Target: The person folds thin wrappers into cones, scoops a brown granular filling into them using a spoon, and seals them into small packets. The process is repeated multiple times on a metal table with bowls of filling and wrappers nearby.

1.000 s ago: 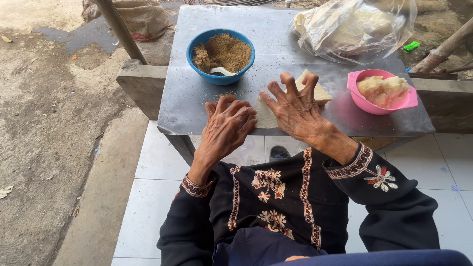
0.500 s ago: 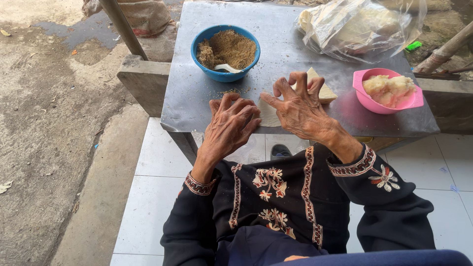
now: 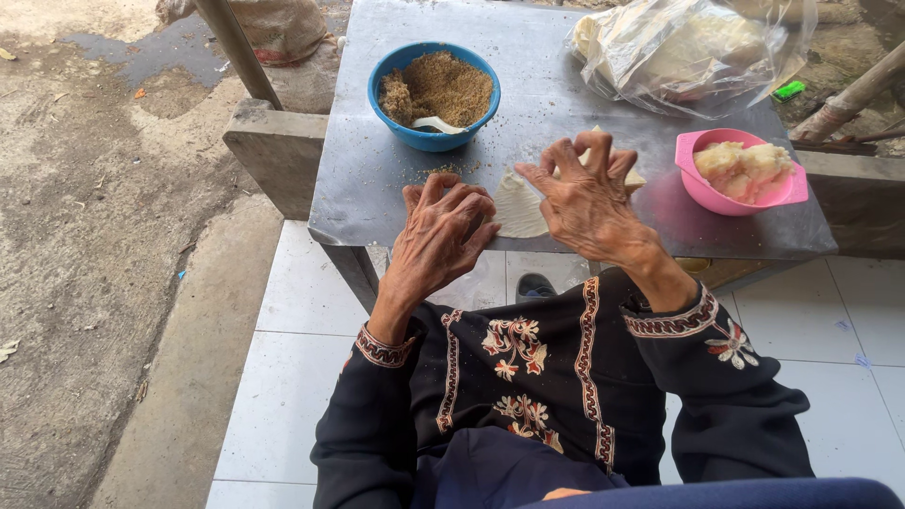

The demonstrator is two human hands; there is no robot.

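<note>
Left hand point(image 3: 441, 231) rests loosely curled, grasping nothing; right hand point(image 3: 586, 198) presses spread fingertips onto the wrapper point(image 3: 520, 205). Wrapper-flattening step, judged. Filling bowl point(image 3: 434, 92) sits at 11 o'clock; spooning calls for a reach there.

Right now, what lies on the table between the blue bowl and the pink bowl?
In the head view, between the blue bowl and the pink bowl lies a thin pale wrapper sheet, with the right hand over it and brown crumbs scattered nearby.

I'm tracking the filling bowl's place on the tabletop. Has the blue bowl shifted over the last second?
No. The blue bowl sits at the same spot near the metal table's far left corner; only the camera view shifted slightly.
</note>
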